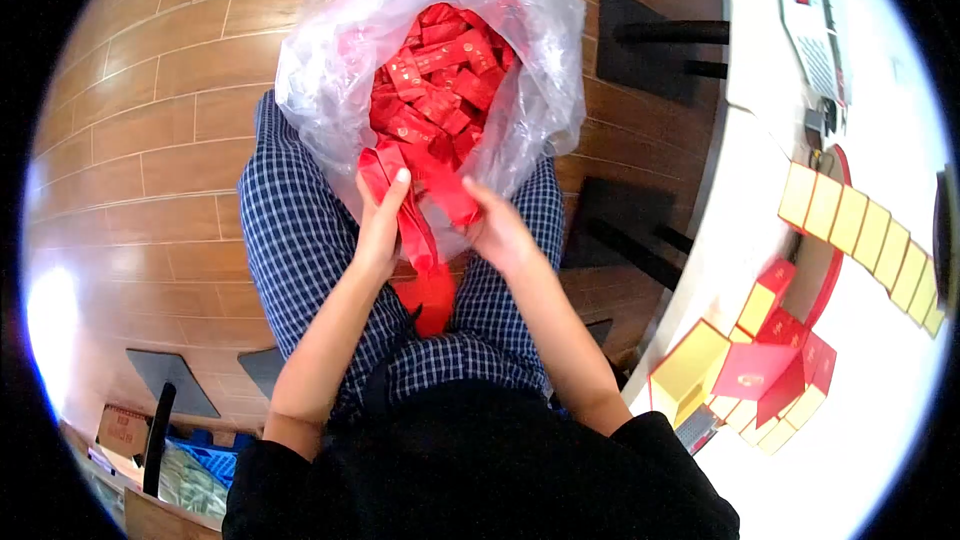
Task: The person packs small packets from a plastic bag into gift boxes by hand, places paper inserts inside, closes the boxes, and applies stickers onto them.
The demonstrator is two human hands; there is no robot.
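Red ribbons (pixel 415 225) between both hands (pixel 440 225), bag mouth (pixel 440 70) open.

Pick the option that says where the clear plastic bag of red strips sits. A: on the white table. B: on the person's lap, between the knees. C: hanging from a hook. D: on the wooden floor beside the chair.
B: the clear plastic bag rests on the checked trousers, and both the left hand and the right hand pull red strips from its mouth.
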